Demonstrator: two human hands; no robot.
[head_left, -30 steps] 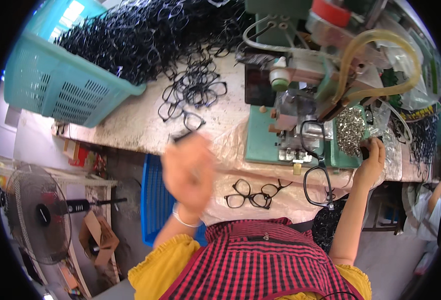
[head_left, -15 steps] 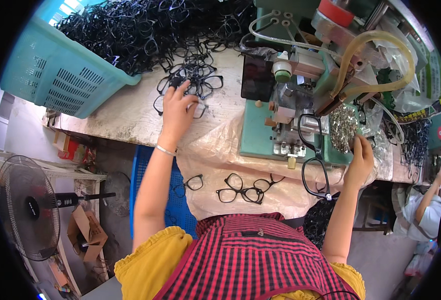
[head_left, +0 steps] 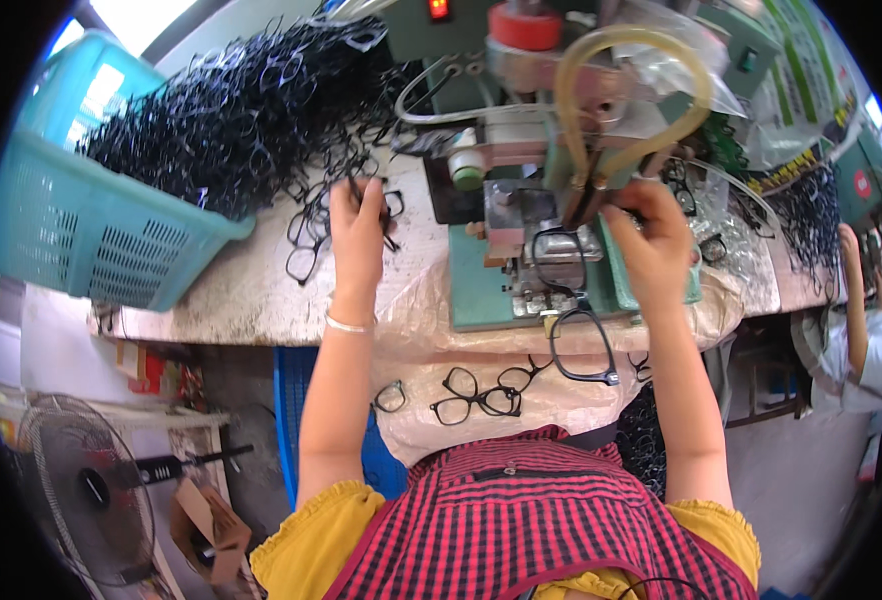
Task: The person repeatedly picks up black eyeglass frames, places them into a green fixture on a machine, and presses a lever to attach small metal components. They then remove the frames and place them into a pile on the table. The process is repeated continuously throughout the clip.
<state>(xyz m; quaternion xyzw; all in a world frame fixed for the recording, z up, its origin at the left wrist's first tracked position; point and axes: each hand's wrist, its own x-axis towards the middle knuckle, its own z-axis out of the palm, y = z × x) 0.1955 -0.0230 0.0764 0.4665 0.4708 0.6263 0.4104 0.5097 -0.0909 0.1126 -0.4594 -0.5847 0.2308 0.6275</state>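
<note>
My left hand [head_left: 358, 240] is over the near edge of the loose black eyeglass frames, its fingers pinched on an eyeglass frame [head_left: 391, 205] that the hand partly hides. Clamped in the green bench machine [head_left: 471, 285] is another black eyeglass frame [head_left: 583, 345], one rim hanging toward me. Beside the machine's head, my right hand [head_left: 653, 245] has its fingers bent together near the dark jaw [head_left: 586, 200]. Whatever they hold is hidden or too small to name. Below that hand, the green tray [head_left: 623, 275] is mostly covered.
A big heap of black eyeglass frames [head_left: 231, 120] rises beside a turquoise basket [head_left: 91, 235]. Several frames [head_left: 473, 402] lie on the wrapping sheet before me. A yellowish hose [head_left: 706, 85] loops over the machine. A fan [head_left: 91, 490] stands at left; another person's arm [head_left: 854, 300] shows at right.
My right hand has moved from the tray of small metal bits up to the machine's head. My left hand has closed on an eyeglass frame at the pile. The whole view has shifted.
</note>
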